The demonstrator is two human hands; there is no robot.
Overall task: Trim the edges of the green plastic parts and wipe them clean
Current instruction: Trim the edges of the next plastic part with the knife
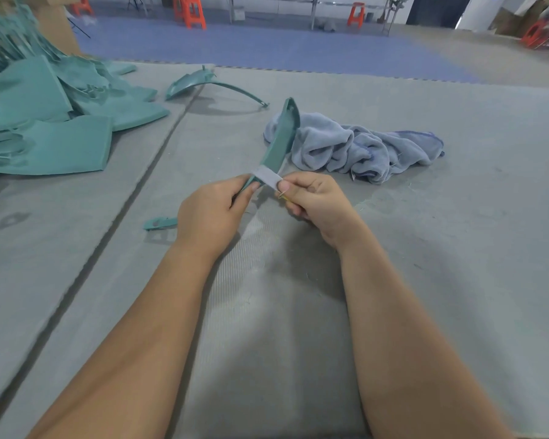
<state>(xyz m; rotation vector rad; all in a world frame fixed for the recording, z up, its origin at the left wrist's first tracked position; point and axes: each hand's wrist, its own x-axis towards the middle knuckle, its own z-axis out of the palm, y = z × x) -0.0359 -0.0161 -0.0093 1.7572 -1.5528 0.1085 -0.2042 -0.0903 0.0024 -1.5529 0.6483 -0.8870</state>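
My left hand [211, 210] grips the near end of a long, narrow green plastic part [281, 137] that points away from me, its far end raised over the towel. My right hand [311, 198] pinches a small grey blade tool [267, 176] laid across the part's near edge; a bit of yellow shows under the fingers. A crumpled pale blue towel [355, 147] lies just beyond my right hand on the grey mat [298, 312].
A heap of green plastic parts [45, 122] fills the far left. A curved green part [210, 83] lies behind the towel. A small green piece [159, 223] sits left of my left wrist. Orange stools [191, 11] stand far off on the floor.
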